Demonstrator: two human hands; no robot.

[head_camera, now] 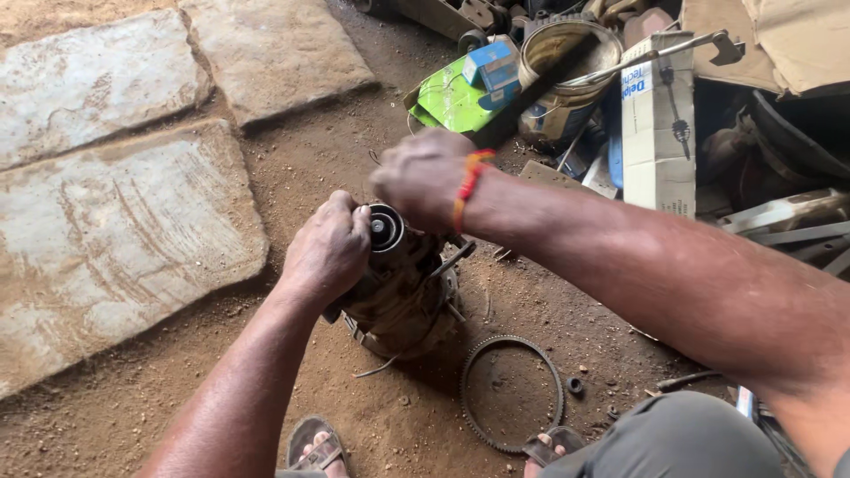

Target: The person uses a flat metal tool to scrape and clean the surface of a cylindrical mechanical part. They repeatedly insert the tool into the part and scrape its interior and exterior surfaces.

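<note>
A grimy metal motor-like assembly (403, 296) stands upright on the dirt ground, with a round black end piece (386, 229) at its top. My left hand (326, 250) grips the assembly's upper left side, fingers curled against the round piece. My right hand (423, 177), with an orange-red thread on its wrist, rests over the top right of the assembly, its fingers hidden from me. A toothed ring gear (512, 393) lies flat on the ground just right of the assembly.
Flat stone slabs (115, 221) cover the ground to the left. A rusty tin can (567, 80), a green packet (452, 99), small blue boxes (492, 66), a white carton (657, 124) and metal scrap crowd the upper right. My sandalled feet (319, 451) are at the bottom.
</note>
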